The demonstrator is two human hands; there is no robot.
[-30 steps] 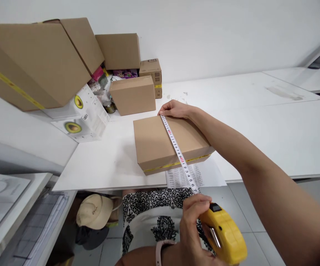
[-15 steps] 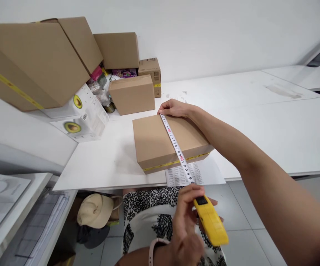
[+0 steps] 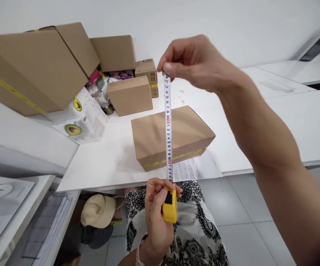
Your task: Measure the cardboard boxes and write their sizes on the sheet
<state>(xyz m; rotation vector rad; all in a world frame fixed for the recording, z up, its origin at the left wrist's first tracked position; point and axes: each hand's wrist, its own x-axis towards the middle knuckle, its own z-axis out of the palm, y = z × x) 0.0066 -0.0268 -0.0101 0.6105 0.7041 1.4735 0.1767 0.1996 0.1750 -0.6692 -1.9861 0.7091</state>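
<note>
My right hand (image 3: 194,61) is raised above the table and pinches the free end of a white measuring tape (image 3: 168,125). The tape runs straight down to a yellow tape-measure case (image 3: 169,205), which my left hand (image 3: 155,214) grips near the table's front edge. Behind the tape lies a flat cardboard box (image 3: 171,135) with a yellow strip along its front side, resting on the white table (image 3: 259,125). Neither hand touches the box. A printed sheet (image 3: 189,169) pokes out from under the box.
Larger cardboard boxes (image 3: 34,66) lean at the back left, over a white carton with avocado pictures (image 3: 79,118). Smaller boxes (image 3: 129,94) and packets stand behind. A beige cap (image 3: 98,210) lies on the floor under the table. A white shelf (image 3: 7,199) is at the left.
My right hand has lifted the tape's end off the box's far edge and raised it high. My left hand brought the yellow case up and left; the tape now hangs upright.
</note>
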